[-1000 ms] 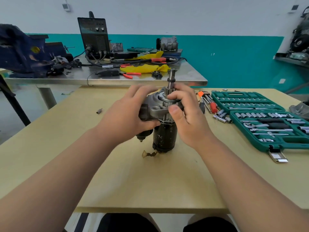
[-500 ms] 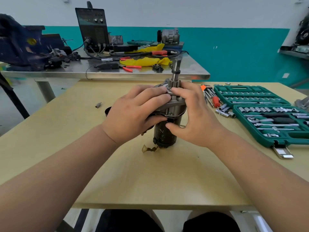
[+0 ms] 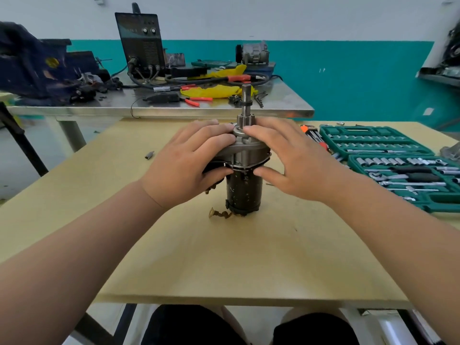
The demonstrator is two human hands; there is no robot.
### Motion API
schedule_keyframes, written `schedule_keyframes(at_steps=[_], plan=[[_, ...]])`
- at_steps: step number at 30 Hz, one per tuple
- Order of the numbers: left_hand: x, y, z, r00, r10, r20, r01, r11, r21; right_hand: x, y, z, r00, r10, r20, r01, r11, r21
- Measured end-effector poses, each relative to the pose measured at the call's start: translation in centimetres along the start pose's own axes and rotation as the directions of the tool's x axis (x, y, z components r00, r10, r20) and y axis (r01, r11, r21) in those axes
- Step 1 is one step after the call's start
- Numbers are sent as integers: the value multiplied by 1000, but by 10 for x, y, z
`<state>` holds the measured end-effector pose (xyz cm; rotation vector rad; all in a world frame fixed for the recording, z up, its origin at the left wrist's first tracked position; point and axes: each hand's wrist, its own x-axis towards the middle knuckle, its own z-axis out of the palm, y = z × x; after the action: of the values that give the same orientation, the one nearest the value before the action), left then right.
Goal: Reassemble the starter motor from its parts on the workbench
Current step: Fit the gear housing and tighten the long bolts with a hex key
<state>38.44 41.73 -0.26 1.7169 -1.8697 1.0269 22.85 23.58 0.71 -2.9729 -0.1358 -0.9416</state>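
The left hand [image 3: 184, 163] is hiding the left side of the starter motor [image 3: 244, 190]; the socket set [image 3: 373, 132] is running off the right edge.

Your starter motor [image 3: 244, 188] stands upright on its rear end near the middle of the workbench [image 3: 224, 257]; its lower body is a scuffed black cylinder; a grey metal drive-end housing [image 3: 245, 149] sits on top of it, with a thin seam showing between the two; a steel shaft [image 3: 247, 95] rises straight up from the housing, with a small pinion gear [image 3: 245, 120] at its base; a crumpled brass-coloured lead [image 3: 219, 214] lies on the bench against the foot of the body, on your left; your left hand [image 3: 184, 168] and right hand [image 3: 293, 160] clasp the housing from either side, fingers over its top, thumbs at the seam.
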Motion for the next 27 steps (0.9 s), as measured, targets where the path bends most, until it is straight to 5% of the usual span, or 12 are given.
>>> schedule_keyframes(at_steps=[4,8,14,23,25,27], plan=[[3,3,-4,997,-71,14,72,996,-59,4,-6,8,993,-50,-110,48,999,-19],[4,1,1,998,57,-21,-56,998,38,2,-6,16,987,-66,-147,65,998,-13],[-2,3,9,995,20,-98,-23,999,-31,6,-11,22,973,-44,-225,60,996,66],[12,3,12,984,150,-97,-151,988,-7,-7,1,28,955,-39,-294,61,996,69],[13,3,10,989,121,-89,-122,992,-9,-7,1,31,966,75,-248,-28,982,187],[9,5,13,993,55,-102,-56,998,-10,-5,-5,38,943,327,-66,-271,865,423]])
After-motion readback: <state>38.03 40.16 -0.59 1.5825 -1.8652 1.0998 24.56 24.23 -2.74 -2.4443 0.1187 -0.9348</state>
